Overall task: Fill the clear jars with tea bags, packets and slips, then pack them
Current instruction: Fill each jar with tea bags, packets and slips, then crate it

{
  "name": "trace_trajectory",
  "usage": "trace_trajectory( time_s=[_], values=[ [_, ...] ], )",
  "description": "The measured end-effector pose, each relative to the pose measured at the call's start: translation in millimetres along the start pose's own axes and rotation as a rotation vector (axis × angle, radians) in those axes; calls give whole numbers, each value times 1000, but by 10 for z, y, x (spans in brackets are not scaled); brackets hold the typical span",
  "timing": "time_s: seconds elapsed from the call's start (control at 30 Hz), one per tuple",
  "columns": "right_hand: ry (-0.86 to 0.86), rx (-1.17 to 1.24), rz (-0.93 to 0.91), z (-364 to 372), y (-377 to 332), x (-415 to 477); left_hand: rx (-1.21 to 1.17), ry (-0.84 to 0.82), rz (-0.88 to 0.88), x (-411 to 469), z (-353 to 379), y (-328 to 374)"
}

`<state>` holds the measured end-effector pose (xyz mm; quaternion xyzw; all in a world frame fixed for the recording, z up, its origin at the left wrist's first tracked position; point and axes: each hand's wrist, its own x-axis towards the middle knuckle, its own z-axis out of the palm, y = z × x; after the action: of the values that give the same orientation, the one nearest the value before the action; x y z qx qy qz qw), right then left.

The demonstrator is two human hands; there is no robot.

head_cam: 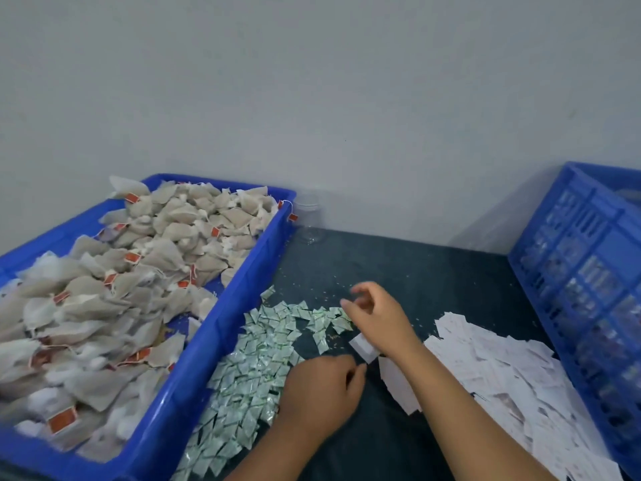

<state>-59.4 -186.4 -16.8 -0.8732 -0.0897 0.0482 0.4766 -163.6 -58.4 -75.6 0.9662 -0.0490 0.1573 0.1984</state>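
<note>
From my remote seat: right hand [378, 317] loosely curled, nothing seen held, over green packets [263, 345]; left hand [322, 394] curled, grasp unclear. Far off, clear jar [310, 220] beside tea-bag tray [236, 296]. On right, slips [503, 369]: I judge them featherlight and floppy; pinch one edge.

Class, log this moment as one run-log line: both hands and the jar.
left hand: curled beside packets | right hand: above packets, slip beneath | jar: upright beside tray
</note>
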Motion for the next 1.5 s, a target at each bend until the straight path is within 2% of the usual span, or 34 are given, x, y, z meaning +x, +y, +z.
trace_trajectory(
  time_s=[0.17, 0.43, 0.53, 0.6, 0.77, 0.9, 1.07, 1.13, 1.27, 1.37, 1.5],
  values=[
    [4, -97, -26, 152, -293, 1058, 61, 54, 56, 95, 66, -26],
    [23, 137, 53, 569, -607, 2265, 85, 12, 22, 137, 46, -24],
    [37, 46, 86, 642, -663, 2449, 62, 29, 47, 124, 9, -17],
    [75, -55, 116, 677, -668, 2506, 46, 22, 52, 113, 9, -16],
    [73, 130, 126, 683, -497, 2411, 16, 24, 40, 106, 41, -32],
    [126, -5, 43, 604, -330, 2251, 23, 48, 27, 101, 42, -6],
    [-71, 138, 121, 599, -260, 2178, 43, -1, 22, 78, 0, 36],
    [-38, 43, 124, 675, -273, 2204, 39, 21, 35, 92, -7, 19],
    [-23, 219, 131, 829, -318, 2196, 11, 27, 32, 91, 28, 1],
    [37, 82, 67, 858, -353, 2156, 1, 29, 18, 91, 54, -17],
    [114, 275, 27, 655, -377, 1841, 3, 30, 9, 86, 60, -17]
  ],
)
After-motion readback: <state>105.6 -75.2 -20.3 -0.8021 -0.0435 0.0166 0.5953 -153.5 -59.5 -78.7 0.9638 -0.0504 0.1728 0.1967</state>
